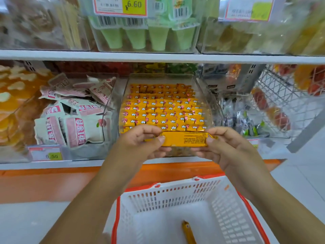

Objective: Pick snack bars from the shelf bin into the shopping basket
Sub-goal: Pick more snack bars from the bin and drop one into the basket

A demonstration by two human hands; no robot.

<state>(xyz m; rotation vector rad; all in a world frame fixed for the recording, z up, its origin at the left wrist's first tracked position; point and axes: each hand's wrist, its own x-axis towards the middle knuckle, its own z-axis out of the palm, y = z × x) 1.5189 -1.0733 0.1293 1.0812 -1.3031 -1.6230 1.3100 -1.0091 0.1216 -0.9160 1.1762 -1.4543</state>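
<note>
Nearest, the white shopping basket [175,189] holds one snack bar [188,231] pointing near-to-far. Beyond it, the left hand [140,143] and right hand [226,147] pinch the ends of an orange bar [184,139], its long axis left-right, just before the full clear bin [206,95]. Pink packets [73,124] crowd the left.

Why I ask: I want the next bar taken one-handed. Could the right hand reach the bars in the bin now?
Probably yes, once it lets go: the right hand pinches the held bar just before the bin, whose top is open; nothing covers the bars inside.

pink-white packets [73,120] left; green cones [137,37] above.
</note>
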